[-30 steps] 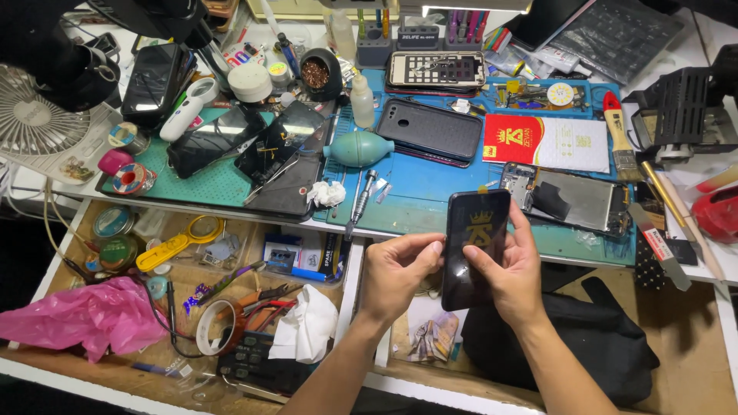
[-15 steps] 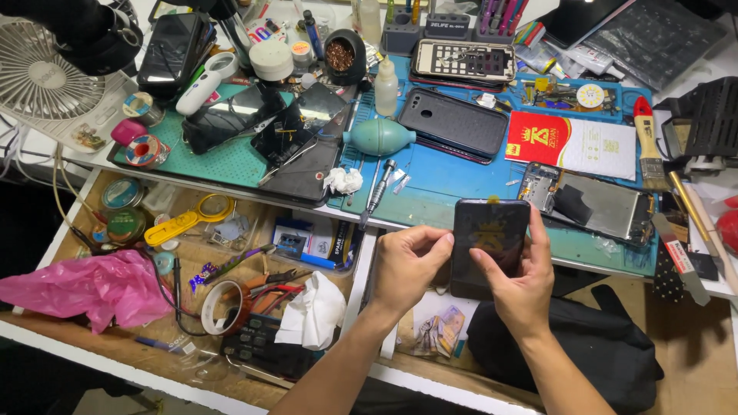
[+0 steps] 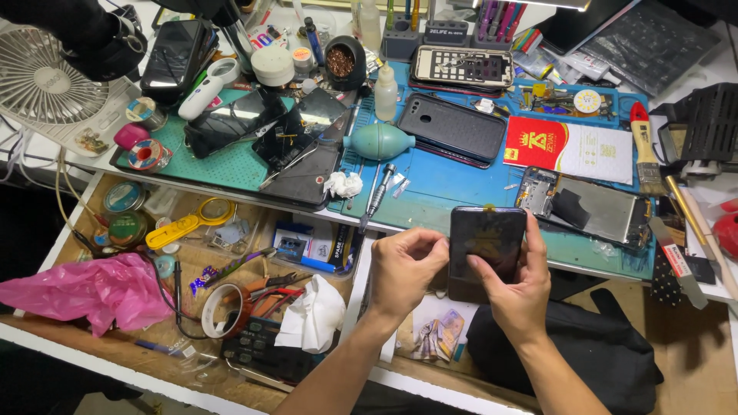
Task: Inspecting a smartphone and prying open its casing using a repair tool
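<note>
Both hands grip a dark, glossy phone screen panel (image 3: 486,244) just over the near edge of the blue work mat (image 3: 453,188), at about five o'clock in the view. The left hand (image 3: 403,273) pinches its left edge, while the right hand (image 3: 519,288) wraps the right side, thumb flat on the glass. Even, light pressure along the edges seems wise, since the thin rigid slab looks slick. At two o'clock from it lies an opened phone body (image 3: 588,207), metallic and cluttered.

Cluttered workbench (image 3: 231,170), open wooden drawer (image 3: 92,342)
</note>
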